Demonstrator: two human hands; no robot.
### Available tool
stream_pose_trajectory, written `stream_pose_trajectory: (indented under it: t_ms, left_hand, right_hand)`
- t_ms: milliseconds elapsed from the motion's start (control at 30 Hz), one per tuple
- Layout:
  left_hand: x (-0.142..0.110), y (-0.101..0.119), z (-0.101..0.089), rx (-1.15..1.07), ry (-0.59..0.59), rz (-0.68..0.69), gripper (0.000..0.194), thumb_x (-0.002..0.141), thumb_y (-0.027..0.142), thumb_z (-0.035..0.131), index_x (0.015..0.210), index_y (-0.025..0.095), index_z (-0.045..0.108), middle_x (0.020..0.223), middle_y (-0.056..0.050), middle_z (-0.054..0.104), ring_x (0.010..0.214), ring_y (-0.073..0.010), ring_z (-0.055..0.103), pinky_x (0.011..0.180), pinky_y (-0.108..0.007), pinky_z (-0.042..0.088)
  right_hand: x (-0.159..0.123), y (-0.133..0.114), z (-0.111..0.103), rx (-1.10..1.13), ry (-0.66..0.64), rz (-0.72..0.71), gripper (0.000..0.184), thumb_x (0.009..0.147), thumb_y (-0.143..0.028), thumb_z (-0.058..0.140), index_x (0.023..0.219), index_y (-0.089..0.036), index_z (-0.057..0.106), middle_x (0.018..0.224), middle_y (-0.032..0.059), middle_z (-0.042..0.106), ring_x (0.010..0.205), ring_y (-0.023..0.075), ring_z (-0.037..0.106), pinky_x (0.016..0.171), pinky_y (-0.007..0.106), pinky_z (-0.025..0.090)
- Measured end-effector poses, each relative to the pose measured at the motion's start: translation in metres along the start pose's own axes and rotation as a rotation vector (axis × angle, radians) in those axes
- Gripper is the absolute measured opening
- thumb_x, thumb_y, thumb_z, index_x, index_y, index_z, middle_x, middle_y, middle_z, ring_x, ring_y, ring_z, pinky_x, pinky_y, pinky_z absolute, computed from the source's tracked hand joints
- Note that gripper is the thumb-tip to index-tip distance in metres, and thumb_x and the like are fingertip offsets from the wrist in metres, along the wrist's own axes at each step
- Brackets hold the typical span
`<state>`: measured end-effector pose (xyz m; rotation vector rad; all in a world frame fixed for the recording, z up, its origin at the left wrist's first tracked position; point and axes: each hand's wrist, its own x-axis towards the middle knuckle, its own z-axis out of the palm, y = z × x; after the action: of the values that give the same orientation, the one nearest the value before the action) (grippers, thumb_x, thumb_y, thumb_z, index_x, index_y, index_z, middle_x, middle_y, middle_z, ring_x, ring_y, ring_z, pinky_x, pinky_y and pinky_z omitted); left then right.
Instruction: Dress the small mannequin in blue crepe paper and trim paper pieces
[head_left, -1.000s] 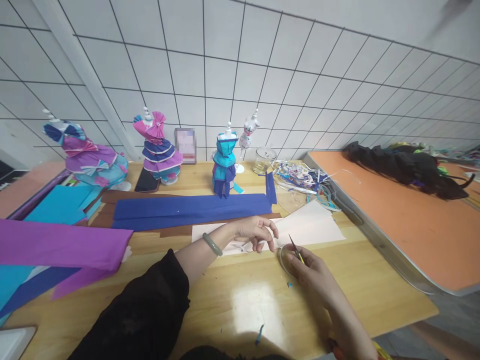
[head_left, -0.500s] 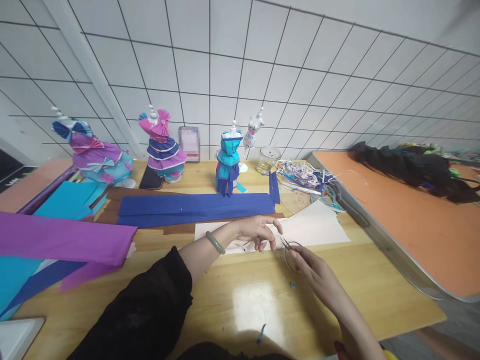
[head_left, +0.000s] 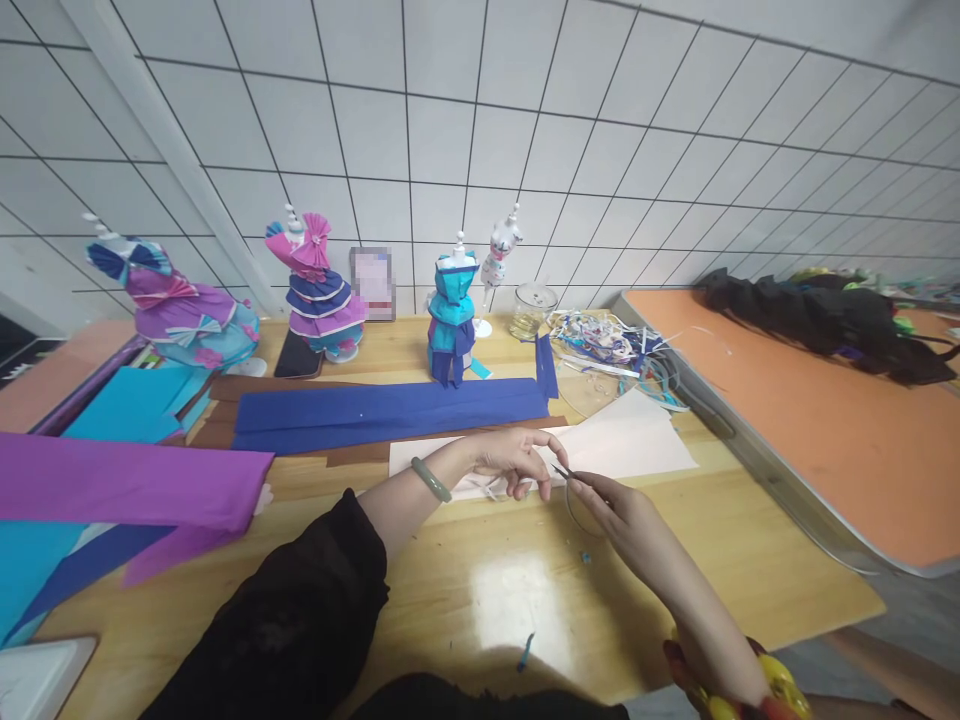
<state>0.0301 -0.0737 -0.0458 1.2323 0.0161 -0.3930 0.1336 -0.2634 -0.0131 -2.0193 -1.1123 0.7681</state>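
Note:
My right hand (head_left: 619, 510) grips a small pair of scissors (head_left: 562, 472), the pointed blades aimed left and a large thin handle loop hanging below the fingers. My left hand (head_left: 516, 462) is just left of it, wrist bent and fingers loosely curled but apart. Its index fingertip meets or nearly meets the blades; I cannot see anything held in it. Below both hands lies a pale pink sheet (head_left: 630, 440), with a thin whitish strip (head_left: 491, 490) close to the left thumb. Beyond it, a folded navy blue strip (head_left: 390, 412) rests on brown material (head_left: 360, 455).
Miniature dress forms, including a turquoise-and-navy one (head_left: 452, 320) and a pink-and-purple one (head_left: 322, 290), stand along the tiled wall. A glass (head_left: 532, 312) and a heap of scraps (head_left: 600, 345) are behind the pink sheet. Purple fabric (head_left: 135, 485) lies left; an orange-topped surface (head_left: 810, 430) adjoins right.
My right hand has moved slightly up and left with the scissors, bringing the blades to the left index fingertip. The left hand holds nearly the same pose. The view has shifted a little.

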Motion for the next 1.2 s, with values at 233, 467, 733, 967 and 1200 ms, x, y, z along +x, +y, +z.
stream_pose_trajectory:
  t_ms: [233, 467, 733, 967, 1200]
  left_hand:
    - [-0.003, 0.005, 0.003, -0.005, -0.026, -0.056, 0.044, 0.067, 0.027, 0.070, 0.106, 0.022, 0.050, 0.071, 0.000, 0.067, 0.043, -0.0100, 0.055, 0.037, -0.019, 0.041]
    - [-0.001, 0.001, 0.002, 0.001, -0.042, -0.060, 0.045, 0.066, 0.026, 0.071, 0.107, 0.022, 0.051, 0.070, -0.001, 0.067, 0.042, -0.0098, 0.054, 0.035, -0.017, 0.039]
    - [-0.001, 0.000, 0.002, -0.037, -0.096, -0.028, 0.043, 0.068, 0.025, 0.070, 0.107, 0.021, 0.052, 0.069, -0.002, 0.068, 0.040, -0.0105, 0.054, 0.034, -0.018, 0.040]
    - [0.000, -0.002, 0.000, -0.033, -0.113, -0.035, 0.048, 0.068, 0.029, 0.071, 0.110, 0.023, 0.049, 0.070, -0.002, 0.068, 0.040, -0.0115, 0.056, 0.034, -0.018, 0.040]
    - [-0.002, -0.001, 0.001, -0.034, -0.132, -0.009, 0.056, 0.070, 0.030, 0.071, 0.119, 0.024, 0.046, 0.075, -0.005, 0.069, 0.042, -0.0119, 0.056, 0.035, -0.018, 0.039]
  right_hand:
    - [-0.001, -0.007, 0.000, -0.071, -0.012, -0.015, 0.034, 0.084, -0.045, 0.049, 0.092, -0.021, 0.072, 0.086, 0.0075, 0.073, 0.085, 0.0293, 0.064, 0.075, 0.034, 0.046]
    - [-0.001, -0.006, -0.001, -0.211, -0.077, -0.048, 0.041, 0.088, -0.045, 0.039, 0.095, -0.018, 0.070, 0.080, 0.0082, 0.072, 0.078, 0.0254, 0.065, 0.070, 0.031, 0.048]
    - [-0.003, -0.002, 0.000, -0.241, -0.071, -0.024, 0.045, 0.090, -0.048, 0.035, 0.096, -0.018, 0.068, 0.083, 0.0076, 0.072, 0.079, 0.0240, 0.063, 0.071, 0.031, 0.047]
    - [-0.006, 0.000, 0.001, -0.212, -0.038, -0.050, 0.042, 0.090, -0.045, 0.037, 0.102, -0.018, 0.066, 0.083, 0.0092, 0.072, 0.082, 0.0257, 0.065, 0.072, 0.032, 0.047]
    - [-0.008, 0.003, 0.001, -0.182, -0.057, -0.018, 0.043, 0.091, -0.048, 0.035, 0.103, -0.018, 0.064, 0.100, 0.0107, 0.070, 0.092, 0.0267, 0.065, 0.080, 0.034, 0.046]
